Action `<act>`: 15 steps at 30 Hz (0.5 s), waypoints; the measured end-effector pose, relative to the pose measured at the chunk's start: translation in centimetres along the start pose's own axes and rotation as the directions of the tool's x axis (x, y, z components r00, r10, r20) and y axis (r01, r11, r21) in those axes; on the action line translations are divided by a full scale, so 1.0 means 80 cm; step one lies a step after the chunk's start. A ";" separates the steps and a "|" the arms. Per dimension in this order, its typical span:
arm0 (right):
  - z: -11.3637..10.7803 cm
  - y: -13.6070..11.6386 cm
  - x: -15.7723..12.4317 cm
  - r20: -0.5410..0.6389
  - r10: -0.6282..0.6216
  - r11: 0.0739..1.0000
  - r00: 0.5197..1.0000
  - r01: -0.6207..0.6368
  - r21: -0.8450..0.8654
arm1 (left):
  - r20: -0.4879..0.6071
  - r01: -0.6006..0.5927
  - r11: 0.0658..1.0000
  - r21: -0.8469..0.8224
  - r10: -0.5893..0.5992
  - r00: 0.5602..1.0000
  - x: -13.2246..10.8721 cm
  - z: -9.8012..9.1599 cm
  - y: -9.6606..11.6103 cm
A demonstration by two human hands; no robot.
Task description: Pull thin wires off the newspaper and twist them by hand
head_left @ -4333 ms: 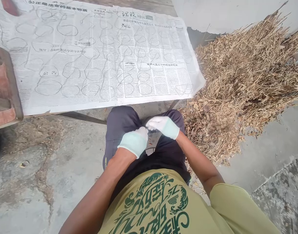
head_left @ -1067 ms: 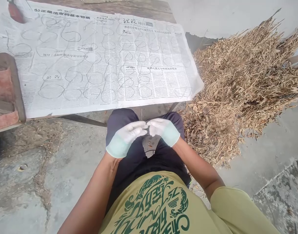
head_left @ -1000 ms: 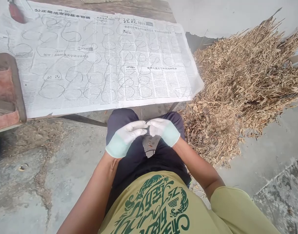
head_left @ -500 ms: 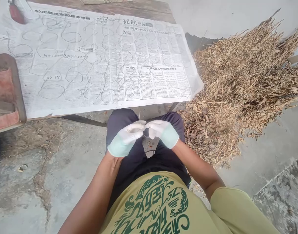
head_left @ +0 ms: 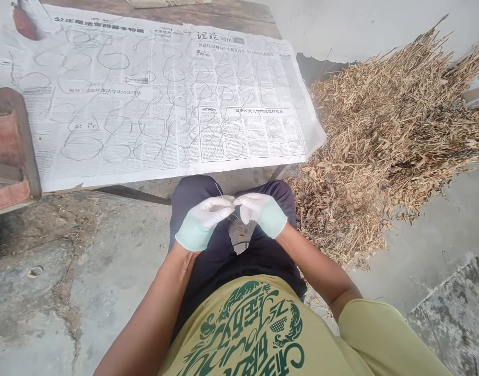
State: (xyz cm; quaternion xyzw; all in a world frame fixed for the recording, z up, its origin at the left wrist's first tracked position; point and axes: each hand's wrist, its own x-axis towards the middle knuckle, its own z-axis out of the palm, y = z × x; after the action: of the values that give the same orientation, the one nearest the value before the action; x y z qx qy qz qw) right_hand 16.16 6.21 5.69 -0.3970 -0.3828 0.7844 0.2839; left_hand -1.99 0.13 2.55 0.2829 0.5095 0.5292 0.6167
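Note:
A thin wire (head_left: 219, 190) sticks up from the fingertips of my left hand (head_left: 207, 219), which is pinched closed on it in a white and pale green glove. My right hand (head_left: 261, 211), gloved alike, meets the left fingertips above my lap, its fingers closed on the same thin wire; a short curved piece shows between the hands. Beyond my knees, newspaper sheets (head_left: 176, 109) cover a wooden table (head_left: 247, 16), and many thin bent wire loops (head_left: 82, 148) lie on them in rows.
At the left stands a worn red and brown wooden object (head_left: 6, 151). A red-handled tool (head_left: 25, 23) lies at the table's far left. Dry stalks (head_left: 364, 141) are heaped on the concrete floor at the right.
The upper end of the wire has tilted to the left. My left hand has shifted very slightly, while my right hand stays almost in place.

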 end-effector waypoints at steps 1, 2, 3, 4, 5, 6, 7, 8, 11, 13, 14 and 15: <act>-0.001 0.000 0.000 -0.010 -0.003 1.000 1.000 0.003 -0.002 | -0.006 0.027 0.999 -0.027 -0.028 1.000 -0.001 0.002 0.001; -0.001 -0.001 0.001 -0.022 -0.009 1.000 1.000 0.009 -0.005 | -0.012 0.050 0.997 -0.050 -0.051 0.999 -0.003 0.004 0.003; -0.001 -0.001 0.001 -0.033 -0.017 1.000 0.999 0.016 -0.009 | -0.017 0.067 0.996 -0.066 -0.068 0.998 -0.004 0.007 0.005; -0.001 -0.001 0.002 -0.045 -0.024 1.000 0.999 0.023 -0.013 | -0.023 0.072 0.995 -0.069 -0.073 0.997 -0.006 0.009 0.007; 0.000 -0.001 0.003 -0.054 -0.029 0.999 0.998 0.028 -0.015 | -0.024 0.068 0.996 -0.058 -0.070 0.997 -0.007 0.012 0.009; 0.000 0.000 0.004 -0.061 -0.032 0.999 0.998 0.032 -0.014 | -0.016 0.063 0.997 -0.043 -0.063 0.998 -0.008 0.014 0.010; 0.001 0.000 0.005 -0.070 -0.036 0.999 0.997 0.035 -0.012 | -0.005 0.056 0.998 -0.032 -0.057 0.998 -0.009 0.016 0.011; 0.002 0.001 0.006 -0.079 -0.038 0.999 0.996 0.037 -0.012 | -0.001 0.050 0.998 -0.034 -0.050 0.999 -0.010 0.018 0.012; 0.002 0.004 0.009 -0.090 -0.039 0.999 0.995 0.039 -0.012 | -0.065 0.054 0.997 -0.049 -0.057 0.996 -0.009 0.023 0.010; 0.000 0.006 0.010 -0.105 -0.035 0.999 0.994 0.032 -0.031 | -0.138 0.059 0.998 -0.037 -0.063 0.988 -0.009 0.023 0.007; -0.001 0.007 0.011 -0.120 -0.038 0.998 0.992 0.031 -0.060 | -0.165 0.056 0.998 -0.022 -0.059 0.985 -0.008 0.023 0.006; -0.003 0.009 0.011 -0.147 -0.055 0.993 0.988 0.039 -0.113 | -0.188 0.049 0.999 -0.003 -0.048 0.981 -0.008 0.023 0.006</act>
State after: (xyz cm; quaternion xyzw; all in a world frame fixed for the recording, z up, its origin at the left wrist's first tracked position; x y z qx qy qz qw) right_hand 15.83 6.56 4.67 -0.4606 -0.4123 0.7232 0.3079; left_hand -0.37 0.01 3.77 0.2196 0.5727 0.5380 0.5783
